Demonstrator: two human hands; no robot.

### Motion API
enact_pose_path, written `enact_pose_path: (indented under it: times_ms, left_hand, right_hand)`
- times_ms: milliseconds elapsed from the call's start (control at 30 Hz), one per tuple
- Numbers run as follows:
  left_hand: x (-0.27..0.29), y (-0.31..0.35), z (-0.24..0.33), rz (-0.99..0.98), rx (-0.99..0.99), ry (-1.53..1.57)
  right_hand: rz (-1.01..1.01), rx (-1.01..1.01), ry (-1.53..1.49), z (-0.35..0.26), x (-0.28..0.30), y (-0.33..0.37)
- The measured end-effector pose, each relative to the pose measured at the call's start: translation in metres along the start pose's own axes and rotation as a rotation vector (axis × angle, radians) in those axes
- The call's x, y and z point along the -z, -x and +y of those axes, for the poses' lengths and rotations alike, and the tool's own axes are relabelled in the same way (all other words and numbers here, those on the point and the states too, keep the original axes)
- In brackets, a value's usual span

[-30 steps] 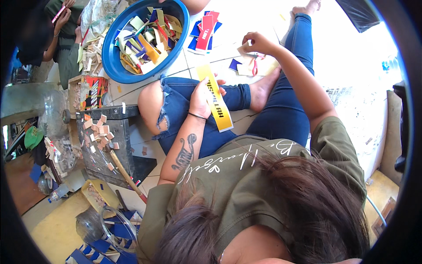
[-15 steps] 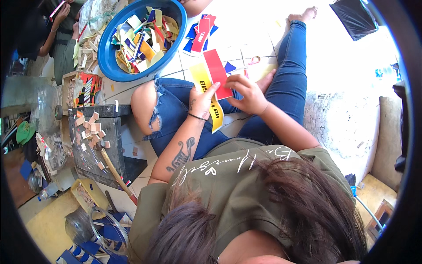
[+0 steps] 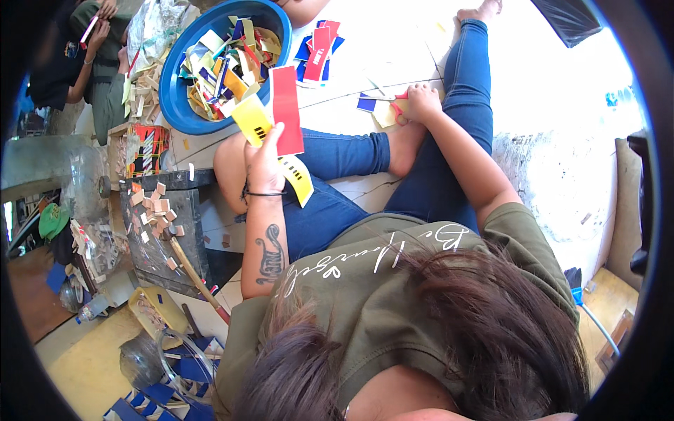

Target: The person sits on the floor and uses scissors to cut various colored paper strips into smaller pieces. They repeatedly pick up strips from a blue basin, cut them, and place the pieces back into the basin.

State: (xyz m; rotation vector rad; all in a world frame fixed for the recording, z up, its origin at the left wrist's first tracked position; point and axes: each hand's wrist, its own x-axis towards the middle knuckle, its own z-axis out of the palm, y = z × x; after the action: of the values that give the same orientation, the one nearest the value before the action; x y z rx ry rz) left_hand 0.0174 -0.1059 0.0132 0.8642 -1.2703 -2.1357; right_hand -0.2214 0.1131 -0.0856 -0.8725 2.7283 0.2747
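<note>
My left hand [image 3: 265,167] is closed on a plain red strip [image 3: 286,105] and a yellow strip with black print [image 3: 298,181]. The red strip stands upright in the grip, while the yellow one crosses behind the thumb and curls out below the palm. Red-handled scissors [image 3: 399,109] lie beside my bare foot, blades pointing left. My right hand [image 3: 423,104] has its fingers curled at the scissors' handles, partly hiding them. Under the scissors are a pale yellow piece [image 3: 385,114] and a small blue piece [image 3: 366,102].
A blue basin [image 3: 171,91] full of coloured scraps stands at the upper left. Red and blue strips [image 3: 318,55] are piled right of it. A dark low table [image 3: 151,252] carries small wooden blocks and a hammer [image 3: 189,266]. Another person's hands [image 3: 102,24] work at the far left.
My right hand has left the strips and moved right and away to the scissors. My left hand has shifted left with the red and yellow strips, which have tilted.
</note>
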Motion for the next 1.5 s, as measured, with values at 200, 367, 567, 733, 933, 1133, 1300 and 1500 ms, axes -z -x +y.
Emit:
enact_pose_path:
  times_ms: [200,367,567,733,933,1133,1300,1500]
  left_hand:
    - [0.009,0.015,0.023,-0.03,-0.088,-0.058]
    - [0.007,0.023,0.023,-0.114,-0.016,-0.141]
    - [0.009,0.014,0.013,-0.185,0.065,-0.116]
    - [0.011,0.011,0.01,-0.177,0.083,-0.157]
    - [-0.005,-0.004,-0.022,-0.19,0.137,-0.131]
    - [0.001,-0.016,-0.035,-0.152,0.249,0.055]
    - [0.005,-0.019,-0.037,-0.201,0.259,0.048]
    - [-0.001,-0.014,-0.036,-0.168,0.249,0.007]
  right_hand:
    - [-0.095,-0.069,-0.146,0.008,0.002,-0.009]
    - [-0.02,-0.048,-0.042,0.02,-0.006,-0.012]
    - [-0.207,0.062,-0.081,0.033,-0.008,-0.026]
    - [-0.159,0.109,-0.108,0.04,0.003,-0.022]
    - [0.025,0.272,-0.164,-0.004,-0.006,-0.004]
    - [-0.052,0.076,-0.379,0.0,-0.001,-0.022]
    - [0.079,0.138,-0.224,0.009,0.004,-0.023]
    - [0.155,-0.106,-0.228,0.023,0.009,-0.091]
